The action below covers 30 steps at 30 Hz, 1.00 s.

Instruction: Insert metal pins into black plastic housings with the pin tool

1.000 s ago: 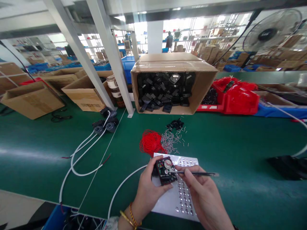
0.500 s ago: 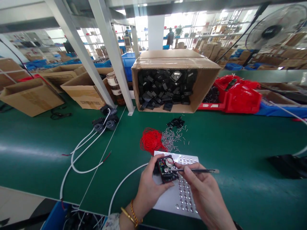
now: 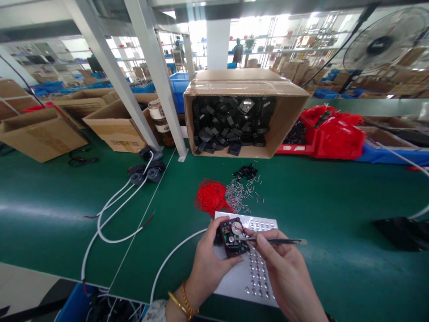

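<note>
Black housing [image 3: 233, 247] sits gripped by the fingers of the left hand [image 3: 210, 259]. The right hand [image 3: 285, 260] has its fingers pinching a slim tool [image 3: 283, 241], tip at the housing's open face.

Far on the desk [image 3: 318, 192] stands the carton [image 3: 246, 81]; nearer, screws [image 3: 237, 197] lie right of the cord bundle [image 3: 210, 197], and nearest, the device [image 3: 232, 249] is over the sheet [image 3: 233, 281].

Cardboard box [image 3: 112, 129]: print ending "FITTINGS", 1st word blurred. Fan hub [image 3: 380, 45]: logo illegible.
</note>
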{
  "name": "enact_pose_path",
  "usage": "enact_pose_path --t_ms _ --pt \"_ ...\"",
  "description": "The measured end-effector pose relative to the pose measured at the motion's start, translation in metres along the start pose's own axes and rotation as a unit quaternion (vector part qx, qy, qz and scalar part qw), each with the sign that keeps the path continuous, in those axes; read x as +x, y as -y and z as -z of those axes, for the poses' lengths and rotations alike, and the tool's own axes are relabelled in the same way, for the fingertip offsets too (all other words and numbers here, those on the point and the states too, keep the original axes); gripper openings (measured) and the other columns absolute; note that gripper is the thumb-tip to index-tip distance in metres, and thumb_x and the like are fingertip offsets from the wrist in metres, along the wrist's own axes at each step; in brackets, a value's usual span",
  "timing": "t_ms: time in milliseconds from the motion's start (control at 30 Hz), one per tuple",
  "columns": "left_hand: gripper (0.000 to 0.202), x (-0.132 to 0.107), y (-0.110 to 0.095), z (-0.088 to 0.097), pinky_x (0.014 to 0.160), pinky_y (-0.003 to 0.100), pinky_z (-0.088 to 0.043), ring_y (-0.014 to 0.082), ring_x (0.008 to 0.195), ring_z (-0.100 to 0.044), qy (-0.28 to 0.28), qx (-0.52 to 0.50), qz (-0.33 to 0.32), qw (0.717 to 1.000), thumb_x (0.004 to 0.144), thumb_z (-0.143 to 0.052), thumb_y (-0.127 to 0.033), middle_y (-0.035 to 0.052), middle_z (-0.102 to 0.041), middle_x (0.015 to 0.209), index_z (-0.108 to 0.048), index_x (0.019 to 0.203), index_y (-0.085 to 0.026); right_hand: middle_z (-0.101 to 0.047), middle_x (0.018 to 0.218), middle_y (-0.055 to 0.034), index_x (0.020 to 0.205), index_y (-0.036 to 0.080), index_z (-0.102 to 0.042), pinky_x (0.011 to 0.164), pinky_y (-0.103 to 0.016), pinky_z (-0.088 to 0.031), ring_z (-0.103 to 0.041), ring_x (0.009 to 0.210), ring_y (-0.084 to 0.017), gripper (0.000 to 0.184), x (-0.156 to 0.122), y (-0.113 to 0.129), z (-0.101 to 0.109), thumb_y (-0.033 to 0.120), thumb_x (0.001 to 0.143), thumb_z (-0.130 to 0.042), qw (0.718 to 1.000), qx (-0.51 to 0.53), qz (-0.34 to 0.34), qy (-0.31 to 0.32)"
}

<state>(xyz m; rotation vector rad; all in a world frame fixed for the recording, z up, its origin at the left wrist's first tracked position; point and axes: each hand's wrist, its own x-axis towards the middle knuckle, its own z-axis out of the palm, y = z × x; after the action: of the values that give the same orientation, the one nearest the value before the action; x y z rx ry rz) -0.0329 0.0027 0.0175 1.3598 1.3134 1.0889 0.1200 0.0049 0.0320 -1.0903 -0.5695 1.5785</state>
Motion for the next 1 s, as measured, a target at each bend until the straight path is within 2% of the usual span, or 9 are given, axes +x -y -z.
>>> enact_pose_path --t_ms 367,600,833,1000 --pt "0.078 -0.001 0.002 0.000 0.099 0.029 -0.040 0.0186 0.113 -0.054 -0.006 0.007 -0.003 1.000 0.056 -0.080 0.003 -0.0023 -0.058 0.122 -0.047 0.120 -0.028 -0.070 0.093 -0.0092 0.074 0.018 -0.063 0.085 -0.039 -0.043 -0.061 0.091 -0.025 0.031 0.002 0.000 -0.001 0.041 0.065 -0.081 1.000 -0.013 0.015 -0.011" --pt "0.079 -0.001 0.006 -0.002 0.100 0.030 -0.040 0.0183 0.114 -0.053 -0.012 0.020 -0.015 1.000 0.057 -0.079 0.002 -0.0033 -0.057 0.122 -0.045 0.121 -0.030 -0.069 0.097 -0.0103 0.077 0.019 -0.064 0.090 -0.046 -0.040 -0.061 0.097 -0.030 0.028 0.002 -0.001 0.002 0.040 0.067 -0.080 1.000 -0.021 0.012 -0.003" --pt "0.086 -0.004 0.021 -0.008 0.106 0.042 -0.036 0.0240 0.121 -0.047 -0.047 0.010 -0.024 0.999 0.061 -0.079 -0.003 0.0029 -0.050 0.130 -0.035 0.130 -0.029 -0.068 0.100 -0.0098 0.079 0.019 -0.063 0.089 -0.045 -0.041 -0.061 0.097 -0.029 0.026 0.002 -0.003 0.004 0.041 0.072 -0.076 0.999 -0.044 0.026 0.004" --pt "0.083 -0.006 0.033 -0.011 0.107 0.048 -0.034 0.0277 0.126 -0.041 -0.072 -0.010 -0.087 0.994 0.067 -0.078 -0.012 0.0079 -0.040 0.136 -0.029 0.133 -0.029 -0.068 0.099 -0.0086 0.080 0.019 -0.063 0.086 -0.041 -0.044 -0.062 0.095 -0.027 0.025 0.003 -0.004 0.004 0.041 0.074 -0.075 0.997 -0.065 0.043 0.008"
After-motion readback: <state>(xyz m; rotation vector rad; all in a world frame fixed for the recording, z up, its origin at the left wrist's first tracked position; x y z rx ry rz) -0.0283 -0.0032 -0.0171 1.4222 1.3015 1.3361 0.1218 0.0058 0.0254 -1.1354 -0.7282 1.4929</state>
